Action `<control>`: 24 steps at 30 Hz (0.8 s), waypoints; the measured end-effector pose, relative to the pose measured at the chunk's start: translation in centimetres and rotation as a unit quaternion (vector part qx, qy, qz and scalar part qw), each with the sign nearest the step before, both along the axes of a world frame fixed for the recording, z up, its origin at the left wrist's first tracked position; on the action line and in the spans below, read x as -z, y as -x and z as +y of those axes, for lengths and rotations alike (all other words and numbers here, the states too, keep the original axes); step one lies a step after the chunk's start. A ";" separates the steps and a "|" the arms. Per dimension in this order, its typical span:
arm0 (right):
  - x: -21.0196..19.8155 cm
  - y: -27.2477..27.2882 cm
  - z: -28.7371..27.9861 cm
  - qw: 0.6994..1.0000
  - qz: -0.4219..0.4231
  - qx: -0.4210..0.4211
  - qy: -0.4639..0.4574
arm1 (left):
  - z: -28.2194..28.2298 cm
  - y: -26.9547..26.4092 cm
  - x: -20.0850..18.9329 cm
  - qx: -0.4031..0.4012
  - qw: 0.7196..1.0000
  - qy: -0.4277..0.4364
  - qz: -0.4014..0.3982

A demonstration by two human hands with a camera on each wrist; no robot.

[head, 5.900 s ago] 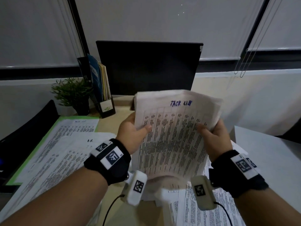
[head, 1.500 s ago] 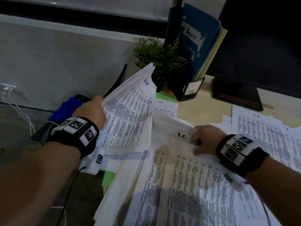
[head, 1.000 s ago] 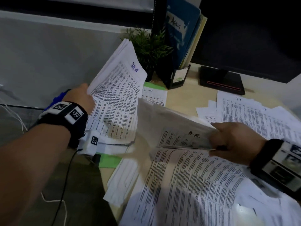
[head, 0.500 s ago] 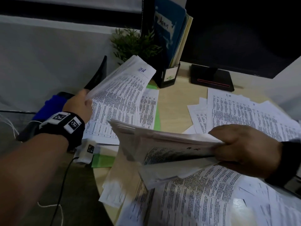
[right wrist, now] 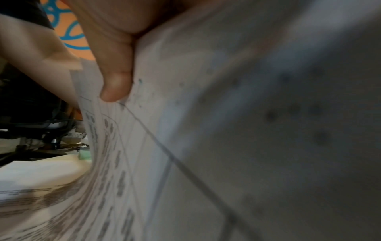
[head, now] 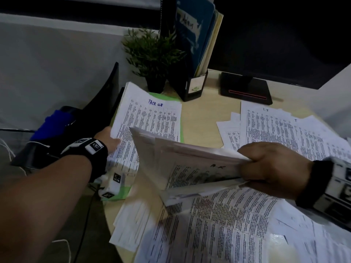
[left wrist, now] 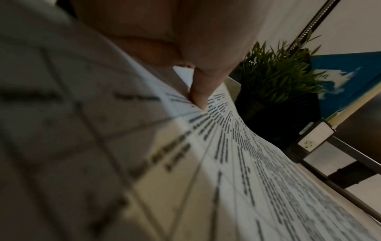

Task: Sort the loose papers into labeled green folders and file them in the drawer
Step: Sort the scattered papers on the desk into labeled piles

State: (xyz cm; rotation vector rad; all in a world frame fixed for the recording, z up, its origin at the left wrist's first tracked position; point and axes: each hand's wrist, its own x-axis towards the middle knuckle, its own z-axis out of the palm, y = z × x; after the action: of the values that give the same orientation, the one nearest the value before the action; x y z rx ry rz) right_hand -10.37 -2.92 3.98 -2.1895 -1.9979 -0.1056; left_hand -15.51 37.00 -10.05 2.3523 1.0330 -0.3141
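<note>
My left hand (head: 109, 138) holds the left edge of a "Task list" paper stack (head: 150, 120), thumb on top (left wrist: 199, 96), the stack lying almost flat on an open green folder (head: 181, 130) at the desk's left edge. My right hand (head: 266, 166) grips a thick bundle of printed sheets (head: 190, 164) marked "A.R", lifted above the desk and fanned toward the left; its thumb (right wrist: 115, 84) presses on the top sheet. More loose printed papers (head: 218, 224) lie under that bundle.
A small potted plant (head: 153, 54) and a black file holder with a blue "Admin" folder (head: 195, 31) stand at the back. A black monitor base (head: 245, 88) sits right of them. Papers marked "I.T" (head: 284, 128) cover the right side. A dark chair (head: 57, 130) is left of the desk.
My left hand has lowered the "Task list" stack down onto the green folder. My right hand lifted the "A.R" bundle off the desk and keeps it raised.
</note>
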 end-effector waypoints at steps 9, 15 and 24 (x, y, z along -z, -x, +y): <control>2.9 -4.2 7.2 0.985 0.013 0.082 0.150 | 0.0 -0.4 -0.6 0.003 0.988 -0.092 -0.121; 7.3 -7.3 12.1 0.929 0.026 0.252 0.270 | -2.2 0.0 -2.0 -0.007 0.976 -0.048 -0.212; 9.1 -6.6 12.2 0.889 0.026 0.381 0.252 | -7.3 2.2 -1.5 0.110 0.979 0.032 -0.168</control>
State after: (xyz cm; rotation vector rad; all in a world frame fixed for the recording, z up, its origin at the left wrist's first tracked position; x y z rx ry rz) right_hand -3.79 9.32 -5.09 -3.1401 -1.0889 0.4157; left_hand -17.74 29.66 -8.53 2.3580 0.5969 -0.0247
